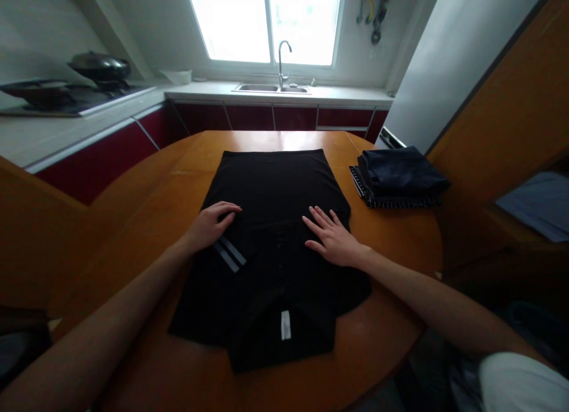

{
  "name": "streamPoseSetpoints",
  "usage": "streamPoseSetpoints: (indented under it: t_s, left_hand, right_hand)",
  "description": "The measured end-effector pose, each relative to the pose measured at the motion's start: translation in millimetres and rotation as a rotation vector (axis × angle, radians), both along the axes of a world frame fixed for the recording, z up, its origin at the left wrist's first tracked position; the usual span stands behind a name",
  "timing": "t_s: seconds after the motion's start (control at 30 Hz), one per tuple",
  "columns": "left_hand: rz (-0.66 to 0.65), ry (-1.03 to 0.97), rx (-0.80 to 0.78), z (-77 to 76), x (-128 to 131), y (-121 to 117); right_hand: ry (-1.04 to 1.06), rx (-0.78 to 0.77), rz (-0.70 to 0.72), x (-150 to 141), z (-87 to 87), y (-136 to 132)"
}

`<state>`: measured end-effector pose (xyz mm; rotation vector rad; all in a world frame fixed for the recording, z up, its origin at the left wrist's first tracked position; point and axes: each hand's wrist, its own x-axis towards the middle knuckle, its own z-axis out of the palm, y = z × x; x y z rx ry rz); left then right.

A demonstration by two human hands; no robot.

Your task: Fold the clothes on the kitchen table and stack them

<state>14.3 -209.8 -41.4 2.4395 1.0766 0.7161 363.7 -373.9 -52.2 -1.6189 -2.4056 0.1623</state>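
A black polo shirt lies spread face up on the wooden table, its hem toward the window and its collar toward me. Inside the collar shows a white label. Two light stripes cross the chest just below my left hand, which rests on the shirt's left edge, fingers slightly bent and thumb apart. On the right half, my right hand lies flat on the cloth with its fingers spread. Neither hand grips anything that I can see.
Folded dark clothes are stacked at the right of the wooden table. Beyond it runs a counter with a sink and faucet. A lidded pan and a wok stand on the stove at left.
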Motion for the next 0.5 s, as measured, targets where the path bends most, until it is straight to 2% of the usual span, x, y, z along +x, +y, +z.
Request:
streamPoseSetpoints:
  t_s: [0.13,0.3,0.5]
  left_hand:
    - [0.003,-0.016,0.009,0.4,-2,0]
    - [0.011,-0.034,0.008,-0.6,-1,0]
    - [-0.017,-0.035,0.008,-2.1,2,-1]
  right_hand:
    - [0.058,0.029,0.018,9,6.2,3]
    - [0.150,0.000,0.172,24,8.3,15]
    - [0.178,0.021,0.190,21,10.7,18]
